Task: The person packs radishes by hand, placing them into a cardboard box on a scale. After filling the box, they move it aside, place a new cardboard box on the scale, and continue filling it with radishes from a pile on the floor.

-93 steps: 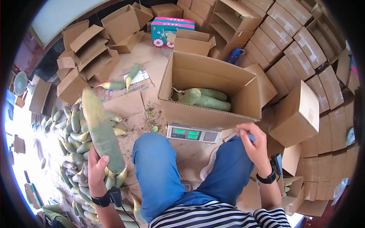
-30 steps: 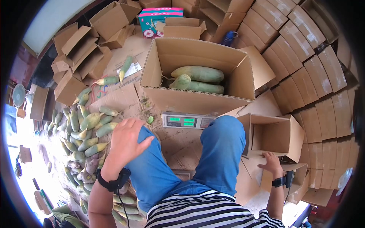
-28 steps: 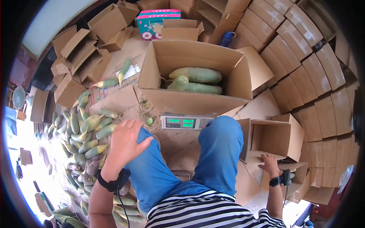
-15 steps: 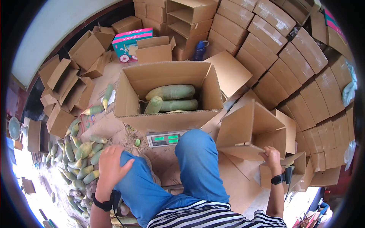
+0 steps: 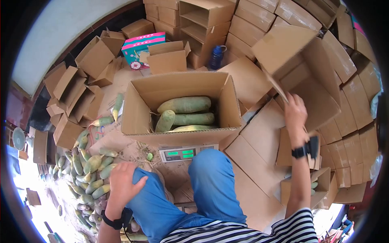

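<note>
My right hand (image 5: 296,111) grips the edge of an open, empty cardboard box (image 5: 312,75), lifted and tilted at the right. On my left knee lies my left hand (image 5: 125,180), fingers flat and holding nothing. Between and beyond my knees, a larger open carton (image 5: 182,139) stands on a digital scale (image 5: 188,154) with lit green displays. Several long green radishes (image 5: 184,104) lie inside it. A heap of similar radishes (image 5: 93,164) spreads over the floor by my left hand.
Stacked closed cartons (image 5: 348,133) form a wall on the right. Empty open boxes (image 5: 73,89) lie at the left. A teal and pink box (image 5: 142,46) and a blue bottle (image 5: 216,56) stand at the back. Flattened cardboard (image 5: 259,150) covers the floor.
My right hand has raised the empty cardboard box from beside my right knee, up and away to the right. My left hand stays on the knee. The view has shifted slightly.
</note>
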Demonstrator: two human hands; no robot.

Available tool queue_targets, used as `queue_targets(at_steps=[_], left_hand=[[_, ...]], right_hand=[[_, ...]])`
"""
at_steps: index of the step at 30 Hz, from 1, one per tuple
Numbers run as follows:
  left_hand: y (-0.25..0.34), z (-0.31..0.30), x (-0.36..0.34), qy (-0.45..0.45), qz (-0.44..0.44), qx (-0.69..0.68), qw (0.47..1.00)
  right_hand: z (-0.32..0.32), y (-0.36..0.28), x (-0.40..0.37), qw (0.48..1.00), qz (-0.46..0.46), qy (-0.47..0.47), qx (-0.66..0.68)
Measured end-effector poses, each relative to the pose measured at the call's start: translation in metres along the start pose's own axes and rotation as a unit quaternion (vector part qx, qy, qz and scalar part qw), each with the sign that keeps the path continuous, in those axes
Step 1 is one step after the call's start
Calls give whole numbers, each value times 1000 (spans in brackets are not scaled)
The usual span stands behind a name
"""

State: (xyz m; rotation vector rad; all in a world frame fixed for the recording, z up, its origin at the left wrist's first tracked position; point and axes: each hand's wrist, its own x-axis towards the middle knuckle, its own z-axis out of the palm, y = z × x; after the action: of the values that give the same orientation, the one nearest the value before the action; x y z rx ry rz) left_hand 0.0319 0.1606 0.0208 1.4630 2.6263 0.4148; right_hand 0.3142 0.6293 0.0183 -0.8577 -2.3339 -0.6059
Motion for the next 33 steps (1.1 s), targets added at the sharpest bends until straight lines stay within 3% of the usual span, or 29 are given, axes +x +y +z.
queue_targets(at_steps=[2,6,10,11,12,14,16,19,21,22,25,29,33], left_hand=[[-3,2,0,10,10,5,1000],[-5,-1,-1,16,21,15,1000],[-9,-1,-4,9,7,11,1000],[-8,-2,-4,7,8,15,1000],[-8,-2,-3,7,8,19,1000],[-9,-2,-1,6,9,11,1000],[-9,-1,0,6,16,4,1000],[-9,2,1,10,25,-3,1000],[-8,3,2,6,29,0,1000],[-7,3,1,8,29,0,1000],[-10,2,-3,17,24,5,1000],[-16,0,-12,15,20,13,1000],[-22,-4,-17,22,6,19,1000]], right_hand=[[65,-17,11,996,-19,-76,-40],[154,-54,-6,960,5,-278,42],[186,-58,-12,948,3,-310,76],[183,-53,-11,964,-12,-247,95],[159,-59,8,958,37,-273,81],[98,-73,39,962,52,-92,250],[19,-105,67,944,51,-104,309],[-44,-155,83,900,-128,-133,394],[-52,-188,92,868,-248,-227,365],[-44,-204,96,847,-310,-272,336],[-11,-259,103,797,-433,-295,302],[57,-322,84,777,-503,-219,308],[108,-363,59,806,-490,-267,199]])
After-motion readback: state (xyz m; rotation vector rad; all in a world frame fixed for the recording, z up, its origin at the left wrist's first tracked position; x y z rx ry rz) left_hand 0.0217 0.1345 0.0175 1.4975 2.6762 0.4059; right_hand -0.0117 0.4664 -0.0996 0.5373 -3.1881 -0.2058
